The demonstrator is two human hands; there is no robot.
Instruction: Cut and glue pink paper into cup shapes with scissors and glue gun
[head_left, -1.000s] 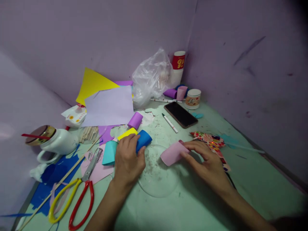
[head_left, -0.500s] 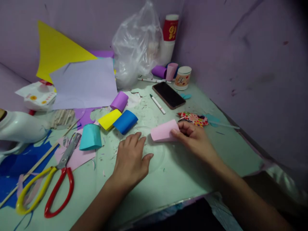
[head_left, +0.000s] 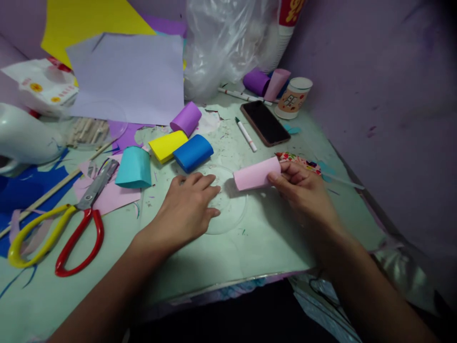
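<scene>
My right hand [head_left: 303,188] pinches one end of a pink paper tube [head_left: 255,175], holding it just above the table with its other end toward the left. A clear round plastic disc [head_left: 230,214] lies on the table, and my left hand [head_left: 189,205] rests palm down over its left part, fingers apart and holding nothing. Beyond the left hand lie a blue paper tube [head_left: 193,152], a yellow one [head_left: 167,145] and a purple one [head_left: 186,118]. A turquoise paper tube [head_left: 134,167] stands farther left.
Scissors [head_left: 85,205] with red and yellow handles lie at the left, near a white bottle [head_left: 26,138]. Behind are a phone [head_left: 266,123], a marker [head_left: 245,134], a paper cup [head_left: 294,97], a plastic bag [head_left: 221,47] and paper sheets [head_left: 132,76]. A wall borders the right.
The view has tipped downward, so things sit higher in the picture. My left hand has turned slightly and flattened over the disc. My right hand still holds the pink tube.
</scene>
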